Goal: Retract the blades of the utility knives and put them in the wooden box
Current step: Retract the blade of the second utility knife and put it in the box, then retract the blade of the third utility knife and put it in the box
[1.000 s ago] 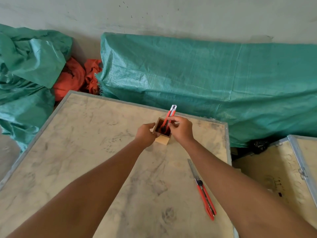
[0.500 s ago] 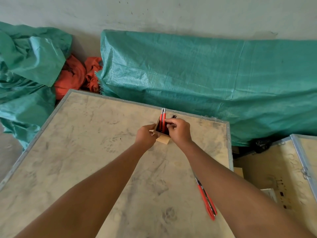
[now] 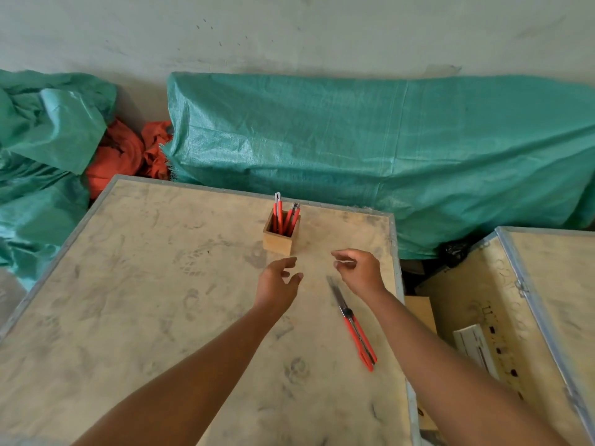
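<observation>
Right hand (image 3: 359,271): grip empty, fingers loosely curled, thumb and forefinger a narrow gap apart. Left hand (image 3: 278,284): grip empty, fingers spread wide. Both hover above the table (image 3: 135,284), apart from everything.

Just below the right grip, partly under the wrist: last loose knife (image 3: 354,323), flat on the table, blade fully out, tip pointing up toward the right hand, red handle trailing back toward the body.

Ahead of both grips, slightly nearer the left: wooden box (image 3: 279,235), several red knives (image 3: 283,217) standing upright in it. Can't tell if all their blades are fully in.

Looks like one knife left: pick up, retract, drop in.

Risks:
- Bare blade tip sits right under the right hand. Reaching straight down means a cut. Take it by the handle end.
- Box is small and top-heavy with tall knives; a nudge on insertion could tip it. Steady it with the left.
</observation>
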Demonstrator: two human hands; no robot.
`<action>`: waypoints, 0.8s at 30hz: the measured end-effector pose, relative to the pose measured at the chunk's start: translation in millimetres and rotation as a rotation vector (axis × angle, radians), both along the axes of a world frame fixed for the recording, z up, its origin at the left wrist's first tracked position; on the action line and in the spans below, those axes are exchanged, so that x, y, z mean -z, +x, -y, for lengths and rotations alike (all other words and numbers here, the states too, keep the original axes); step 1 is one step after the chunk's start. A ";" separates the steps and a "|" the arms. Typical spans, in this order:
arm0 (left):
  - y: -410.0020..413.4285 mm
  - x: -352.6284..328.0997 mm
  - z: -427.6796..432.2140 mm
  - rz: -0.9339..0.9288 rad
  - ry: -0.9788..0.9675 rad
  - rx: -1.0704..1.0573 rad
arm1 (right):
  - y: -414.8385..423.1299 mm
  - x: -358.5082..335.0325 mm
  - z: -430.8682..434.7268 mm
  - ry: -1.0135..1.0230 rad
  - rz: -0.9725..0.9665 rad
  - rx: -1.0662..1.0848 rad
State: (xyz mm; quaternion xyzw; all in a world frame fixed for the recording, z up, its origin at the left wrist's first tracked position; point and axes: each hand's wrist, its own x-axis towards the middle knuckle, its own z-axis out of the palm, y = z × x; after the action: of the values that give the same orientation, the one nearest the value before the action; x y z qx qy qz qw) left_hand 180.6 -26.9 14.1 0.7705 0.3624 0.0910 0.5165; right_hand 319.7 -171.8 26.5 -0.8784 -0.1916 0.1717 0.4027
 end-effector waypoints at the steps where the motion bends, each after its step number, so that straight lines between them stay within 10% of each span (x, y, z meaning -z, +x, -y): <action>1: -0.4 4.3 8.6 -0.009 -0.001 0.021 | -2.3 3.8 13.0 -0.012 -0.020 0.004; 24: 82.4 86.9 63.3 -0.310 0.269 0.390 | -38.9 75.3 85.7 -0.219 -0.186 -0.068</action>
State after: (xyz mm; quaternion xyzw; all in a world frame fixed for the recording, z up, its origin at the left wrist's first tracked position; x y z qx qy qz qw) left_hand 263.1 -90.2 -72.8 0.8919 0.2666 -0.0817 0.3560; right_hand 280.9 -257.5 -48.8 -0.8903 -0.1634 0.2859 0.3144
